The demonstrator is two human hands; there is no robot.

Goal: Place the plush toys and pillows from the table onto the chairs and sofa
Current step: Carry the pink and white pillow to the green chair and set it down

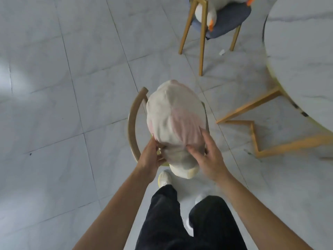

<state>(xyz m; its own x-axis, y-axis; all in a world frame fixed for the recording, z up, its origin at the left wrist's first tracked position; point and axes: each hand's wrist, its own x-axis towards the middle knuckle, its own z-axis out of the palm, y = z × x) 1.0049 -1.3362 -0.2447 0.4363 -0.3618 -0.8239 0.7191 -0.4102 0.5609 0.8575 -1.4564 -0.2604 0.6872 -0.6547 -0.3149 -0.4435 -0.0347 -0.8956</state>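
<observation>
- Progress, done: a white goose plush (pixel 207 14) with orange beak already lies on the grey seat of the far chair (pixel 228 20), its neck hanging over the seat edge; judge that item as placed.
- Progress, in hand: you hold a white-and-pink plush toy (pixel 173 123) over the near chair (pixel 133 121); whether it already rests on the seat cannot be told, since the toy hides the seat; judge this step as close to its end, with the release not yet made.
- Progress, left: the visible part of the desk (pixel 302 56) carries nothing; the rest of the desk lies out of frame, and no sofa or pillow shows, so the remaining count cannot be told.
- Left grip: your left hand (pixel 153 153) pinches the fabric at the toy's near-left edge; fingers curled closed on it.
- Right grip: your right hand (pixel 207 156) lies spread over the toy's near-right side, fingers pressing into the pink fabric; it holds the toy by pressure rather than a full wrap.
- Appearance of the toy: rounded, bulky, wider than the chair's seat; white body with a pale pink band; surface creased near both hands, which suggests soft stuffing that gives under load; a cream, yellowish end points toward your feet; what figure it shows cannot be told from this side.
</observation>
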